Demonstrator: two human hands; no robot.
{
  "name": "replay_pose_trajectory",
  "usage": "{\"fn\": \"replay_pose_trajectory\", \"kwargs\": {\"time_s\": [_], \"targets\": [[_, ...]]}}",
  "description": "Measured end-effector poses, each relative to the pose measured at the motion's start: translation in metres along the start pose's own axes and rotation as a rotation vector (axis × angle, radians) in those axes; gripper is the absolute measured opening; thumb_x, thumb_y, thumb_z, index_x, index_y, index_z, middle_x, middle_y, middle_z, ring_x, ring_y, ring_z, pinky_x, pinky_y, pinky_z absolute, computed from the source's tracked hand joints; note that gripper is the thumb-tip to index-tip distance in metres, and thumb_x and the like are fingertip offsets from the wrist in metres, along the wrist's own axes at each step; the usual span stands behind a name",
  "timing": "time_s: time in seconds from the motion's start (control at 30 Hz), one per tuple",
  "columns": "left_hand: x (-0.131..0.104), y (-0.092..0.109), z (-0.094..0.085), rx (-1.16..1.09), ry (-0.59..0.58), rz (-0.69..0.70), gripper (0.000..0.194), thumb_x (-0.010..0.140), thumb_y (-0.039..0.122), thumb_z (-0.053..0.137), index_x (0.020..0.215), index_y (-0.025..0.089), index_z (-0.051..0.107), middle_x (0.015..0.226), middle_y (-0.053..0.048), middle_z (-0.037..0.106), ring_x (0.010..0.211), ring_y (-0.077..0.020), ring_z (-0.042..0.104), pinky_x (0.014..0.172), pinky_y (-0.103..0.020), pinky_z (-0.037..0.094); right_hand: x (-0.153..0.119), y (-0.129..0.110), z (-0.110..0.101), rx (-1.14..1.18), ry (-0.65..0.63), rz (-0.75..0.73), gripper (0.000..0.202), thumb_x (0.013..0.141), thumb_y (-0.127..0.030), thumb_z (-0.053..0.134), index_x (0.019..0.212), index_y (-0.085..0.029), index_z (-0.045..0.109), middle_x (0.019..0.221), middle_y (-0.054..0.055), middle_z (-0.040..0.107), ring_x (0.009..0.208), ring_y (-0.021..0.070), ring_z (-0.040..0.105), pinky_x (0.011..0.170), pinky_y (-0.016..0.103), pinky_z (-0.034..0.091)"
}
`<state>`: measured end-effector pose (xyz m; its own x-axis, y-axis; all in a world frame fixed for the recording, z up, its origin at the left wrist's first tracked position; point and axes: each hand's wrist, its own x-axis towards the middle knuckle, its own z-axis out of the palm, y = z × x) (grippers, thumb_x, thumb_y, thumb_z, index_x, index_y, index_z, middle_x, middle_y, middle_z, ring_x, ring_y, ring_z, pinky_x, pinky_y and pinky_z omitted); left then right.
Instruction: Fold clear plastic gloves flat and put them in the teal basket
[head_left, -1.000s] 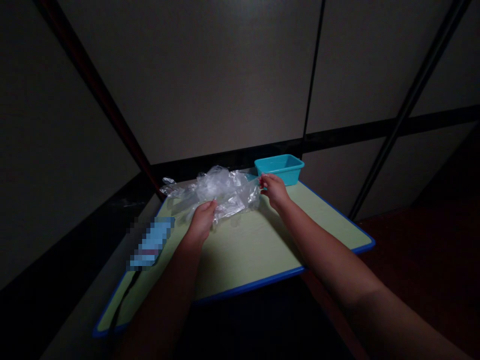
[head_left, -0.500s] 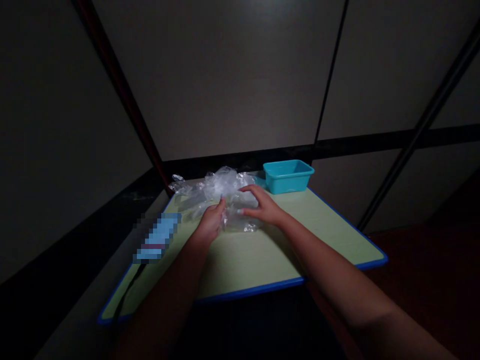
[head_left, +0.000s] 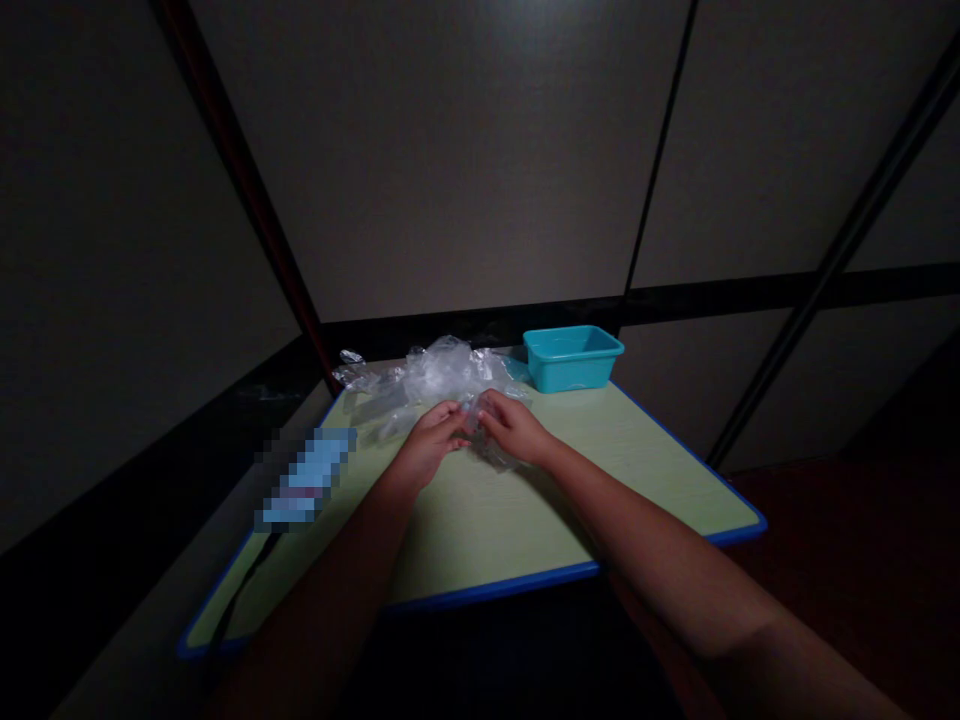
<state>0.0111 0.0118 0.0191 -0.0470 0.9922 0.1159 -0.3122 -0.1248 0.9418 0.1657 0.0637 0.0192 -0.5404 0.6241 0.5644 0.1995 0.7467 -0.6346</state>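
Your left hand (head_left: 431,437) and your right hand (head_left: 511,428) meet near the middle of the table (head_left: 487,520), fingertips almost touching, and both are pinched on one small piece of clear plastic film (head_left: 480,432) that lies crumpled between them and trails a little toward 5 o'clock under your right palm. The piece sits on the pale green tabletop just on the near side of the larger pile of clear plastic bags (head_left: 431,378), which spreads from 12 o'clock round to 10 o'clock of your hands (whether the pinched piece is joined to the pile or only touches it cannot be told in this dim light). At about 1 o'clock from your hands, near the far edge of the table, stands a teal plastic tub (head_left: 573,357), upright and apart from the plastic. At 8 o'clock from your left hand, on the left edge of the table, lies a blurred blue object (head_left: 304,480), with a dark cable (head_left: 240,610) running from it toward you along that edge. The table has a blue rim, and grey wall panels (head_left: 465,160) rise behind it.
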Motion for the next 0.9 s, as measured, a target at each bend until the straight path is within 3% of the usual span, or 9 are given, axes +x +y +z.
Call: {"fn": "replay_pose_trajectory", "kwargs": {"time_s": [0.17,0.3,0.4,0.63,0.77,0.9], "targets": [[0.001,-0.005,-0.001,0.056,0.048,0.048,0.037,0.062,0.046,0.075,0.081,0.017,0.06,0.078,-0.002,0.065,0.069,-0.0139,0.06,0.059,-0.023,0.044,-0.001,0.003,0.005,0.027,-0.119,0.019,0.019,0.087,-0.027,0.04,0.079,-0.018,0.054,0.073,0.0,0.058,0.069,0.0144,0.051,0.064,0.025,0.036],[0.003,-0.005,-0.002,0.08,0.085,0.078,0.045,0.062,0.056,0.071,0.082,0.016,0.061,0.086,-0.005,0.066,0.075,-0.0158,0.06,0.063,-0.025,0.046,0.001,0.007,0.006,-0.003,-0.013,0.129,0.027,0.088,-0.033,0.04,0.075,-0.018,0.058,0.065,-0.001,0.056,0.062,0.014,0.049,0.06,0.024,0.034],[0.002,-0.006,0.001,0.197,0.051,0.041,0.044,0.056,0.05,0.076,0.08,0.015,0.065,0.085,-0.007,0.067,0.078,-0.0168,0.06,0.065,-0.024,0.044,0.002,0.008,0.006,-0.046,0.003,0.189,0.028,0.087,-0.035,0.044,0.069,-0.017,0.056,0.059,-0.002,0.053,0.056,0.0123,0.045,0.056,0.023,0.03],[0.002,-0.006,0.001,0.174,0.128,0.004,0.04,0.06,0.052,0.072,0.076,0.016,0.065,0.077,-0.004,0.067,0.074,-0.0159,0.06,0.066,-0.026,0.043,-0.001,0.004,0.006,-0.192,-0.119,0.134,0.019,0.08,-0.029,0.056,0.066,-0.016,0.057,0.057,-0.002,0.052,0.054,0.0111,0.042,0.052,0.023,0.027],[0.002,-0.004,0.0,0.135,0.132,0.012,0.034,0.054,0.042,0.078,0.07,0.016,0.062,0.072,-0.002,0.065,0.071,-0.0152,0.06,0.066,-0.025,0.044,-0.002,0.005,0.008,0.022,-0.156,0.15,0.04,0.085,-0.047,0.045,0.062,-0.016,0.056,0.053,-0.002,0.052,0.052,0.0114,0.044,0.051,0.023,0.031],[0.005,-0.003,-0.004,0.075,0.189,0.045,0.036,0.054,0.044,0.078,0.069,0.016,0.061,0.068,0.0,0.061,0.065,-0.0131,0.058,0.062,-0.025,0.045,0.002,0.012,0.005,0.284,-0.076,0.313,0.053,0.083,-0.062,0.038,0.06,-0.017,0.055,0.049,-0.001,0.053,0.046,0.0122,0.047,0.048,0.024,0.035]]}}
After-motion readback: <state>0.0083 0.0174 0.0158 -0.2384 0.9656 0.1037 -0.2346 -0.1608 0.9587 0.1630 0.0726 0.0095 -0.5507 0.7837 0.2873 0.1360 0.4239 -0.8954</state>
